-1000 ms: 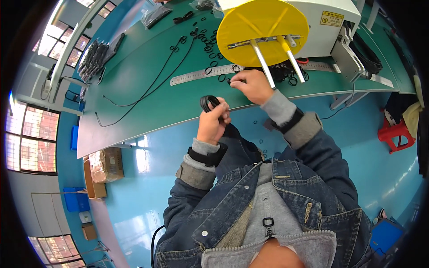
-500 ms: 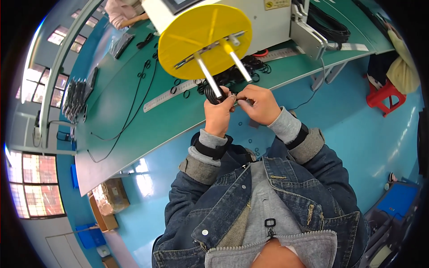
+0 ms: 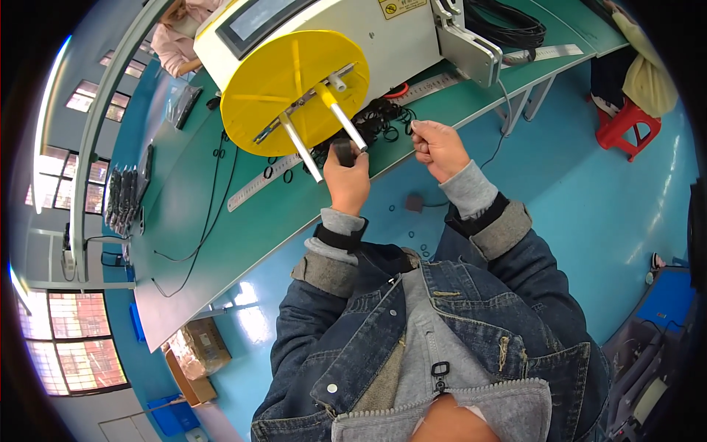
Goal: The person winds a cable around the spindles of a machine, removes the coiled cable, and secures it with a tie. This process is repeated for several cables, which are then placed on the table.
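My left hand (image 3: pixel 347 183) is closed around a small coil of black cable (image 3: pixel 343 152), held upright near the table's front edge. The coil sits between the two metal rods (image 3: pixel 300 149) of a yellow disc (image 3: pixel 283 110); I cannot tell whether it touches them. To the right, my right hand (image 3: pixel 442 153) is raised and apart from the coil, thumb and forefinger pinched together. What is between those fingertips, if anything, is too small to make out. Behind both hands lies a heap of black rings (image 3: pixel 379 118) on the green table (image 3: pixel 243 239).
The disc belongs to a white machine (image 3: pixel 398 44) with a screen. Metal rulers (image 3: pixel 247 193), loose black cables (image 3: pixel 193 254) and a larger cable coil (image 3: pixel 508 26) lie on the table. A red stool (image 3: pixel 626 132) stands right; another person (image 3: pixel 180 44) sits at the far left.
The coil has come away from around the metal rod in my left hand. My right hand has parted from it, moving right and up. The view has shifted, so the machine appears further left.
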### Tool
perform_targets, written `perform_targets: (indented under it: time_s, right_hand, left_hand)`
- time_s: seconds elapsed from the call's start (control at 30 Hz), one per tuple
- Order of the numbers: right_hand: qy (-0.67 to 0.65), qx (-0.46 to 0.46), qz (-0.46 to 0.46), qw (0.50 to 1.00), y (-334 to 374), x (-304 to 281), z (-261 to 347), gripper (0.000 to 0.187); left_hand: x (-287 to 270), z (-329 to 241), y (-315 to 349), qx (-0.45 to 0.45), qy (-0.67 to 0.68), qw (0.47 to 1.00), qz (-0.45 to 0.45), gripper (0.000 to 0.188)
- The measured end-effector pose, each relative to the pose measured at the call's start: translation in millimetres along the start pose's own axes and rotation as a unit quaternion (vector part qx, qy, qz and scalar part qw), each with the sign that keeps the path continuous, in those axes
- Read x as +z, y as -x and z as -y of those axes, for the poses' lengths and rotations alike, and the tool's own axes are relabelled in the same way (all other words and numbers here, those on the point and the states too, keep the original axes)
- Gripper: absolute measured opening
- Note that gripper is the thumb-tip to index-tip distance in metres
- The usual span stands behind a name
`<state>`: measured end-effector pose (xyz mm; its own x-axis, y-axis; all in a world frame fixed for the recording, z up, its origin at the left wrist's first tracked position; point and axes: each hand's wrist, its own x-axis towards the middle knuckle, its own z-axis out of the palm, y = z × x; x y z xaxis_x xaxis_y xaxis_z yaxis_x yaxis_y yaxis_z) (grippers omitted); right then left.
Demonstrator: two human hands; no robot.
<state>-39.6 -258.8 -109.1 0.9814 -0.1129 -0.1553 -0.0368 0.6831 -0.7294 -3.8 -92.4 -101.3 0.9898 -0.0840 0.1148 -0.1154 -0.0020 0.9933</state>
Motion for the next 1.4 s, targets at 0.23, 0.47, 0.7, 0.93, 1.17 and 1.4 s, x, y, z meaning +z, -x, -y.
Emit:
perform_targets:
  time_s: [0.23,0.47,0.7,0.93,1.17,1.4]
  right_hand:
    - [0.031,0.008,-0.014,0.999,5,-6,0,0.014]
    - [-0.011,0.045,0.044,0.998,9,4,-3,0.013]
    - [-0.002,0.099,0.145,0.984,23,30,-12,0.013]
    - [0.144,0.122,0.199,0.962,43,59,-21,0.013]
    - [0.140,0.113,0.231,0.956,66,55,-33,0.016]
    - [-0.025,0.141,0.239,0.960,83,41,-51,0.022]
  left_hand:
    - [-3,3,-11,0.217,-0.346,0.912,-0.035,0.014]
    - [-23,3,1,0.160,-0.133,0.977,0.032,0.016]
    - [-40,-17,25,0.018,0.127,0.989,0.073,0.019]
    - [-56,-28,49,-0.158,0.313,0.917,0.192,0.023]
    - [-76,-10,55,-0.130,0.266,0.931,0.215,0.024]
    - [-76,-22,57,-0.143,0.259,0.918,0.264,0.024]
